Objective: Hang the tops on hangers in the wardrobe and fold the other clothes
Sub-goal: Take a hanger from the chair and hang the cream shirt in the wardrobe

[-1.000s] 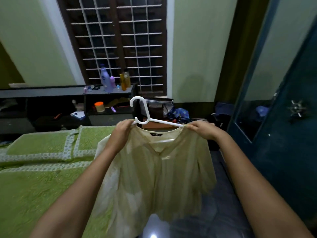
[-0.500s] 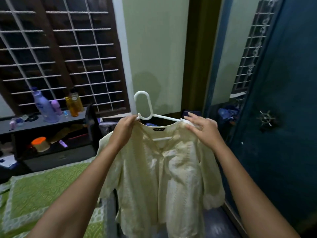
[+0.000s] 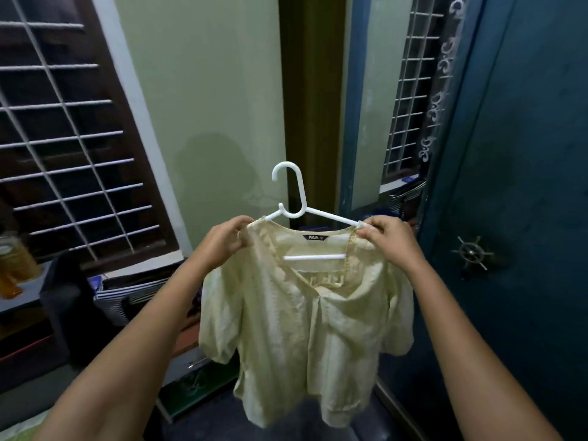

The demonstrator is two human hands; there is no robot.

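Cream short-sleeved top on white plastic hanger, held up nearer blue wardrobe door than before; left hand and right hand apart, pinching shoulders; green bed gone from view.

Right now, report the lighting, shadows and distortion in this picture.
Head view: dim, greenish indoor light; a soft shadow falls on the wall behind the white hanger; wide-angle bending curves the window grille and the blue door; the cream top stays sharp.
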